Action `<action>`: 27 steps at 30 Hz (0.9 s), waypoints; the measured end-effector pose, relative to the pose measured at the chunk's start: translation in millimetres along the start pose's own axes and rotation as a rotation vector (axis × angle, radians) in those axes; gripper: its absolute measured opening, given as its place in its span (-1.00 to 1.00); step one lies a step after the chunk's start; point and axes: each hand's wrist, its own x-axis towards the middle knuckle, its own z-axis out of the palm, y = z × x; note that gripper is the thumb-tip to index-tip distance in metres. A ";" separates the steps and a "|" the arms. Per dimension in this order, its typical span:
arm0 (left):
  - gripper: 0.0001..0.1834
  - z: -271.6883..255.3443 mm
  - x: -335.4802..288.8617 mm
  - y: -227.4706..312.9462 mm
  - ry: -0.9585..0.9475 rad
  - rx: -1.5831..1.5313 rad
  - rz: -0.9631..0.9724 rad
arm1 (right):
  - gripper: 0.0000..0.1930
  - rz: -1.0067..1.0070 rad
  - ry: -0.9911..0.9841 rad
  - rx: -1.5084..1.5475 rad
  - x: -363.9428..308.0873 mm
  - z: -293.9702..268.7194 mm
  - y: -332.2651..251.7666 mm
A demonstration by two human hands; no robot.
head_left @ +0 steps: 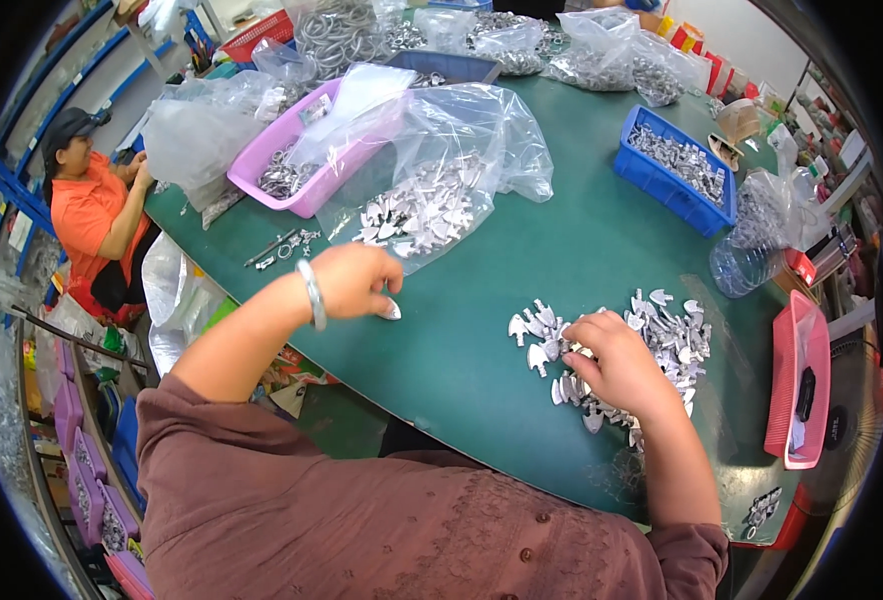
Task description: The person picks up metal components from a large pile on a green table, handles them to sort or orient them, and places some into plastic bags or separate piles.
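Note:
My left hand (pixel 357 282), with a pale bangle at the wrist, is over the near left part of the green table. Its thumb and fingers are closed on a small silver metal part (pixel 392 310) with a pointed end. Just beyond it lies a clear plastic bag (pixel 522 150) with many similar metal parts (pixel 432 210) inside. My right hand (pixel 617 365) reaches into a loose pile of silver metal parts (pixel 677 340) on the right. Its thumb and fingers are bent toward each other among the pieces; what lies between them cannot be made out.
A pink bin (pixel 307 200) of metal pieces stands back left, a blue basket (pixel 677 165) of small parts back right. Filled bags (pixel 602 55) line the far edge. A pink basket (pixel 797 380) sits at the right edge. Another person in orange (pixel 92 215) works at far left.

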 end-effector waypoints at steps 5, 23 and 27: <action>-0.68 38.1 -13.5 -17.9 0.076 0.045 0.005 | -0.80 -0.022 -0.009 0.001 5.1 3.5 -0.8; -0.61 5.9 25.5 -60.4 0.507 -0.817 -0.166 | -0.67 -0.040 0.014 -0.161 31.2 27.6 5.0; -0.43 0.1 17.7 -46.2 0.085 -0.619 0.003 | -0.63 0.016 -0.070 -0.207 30.6 31.4 4.6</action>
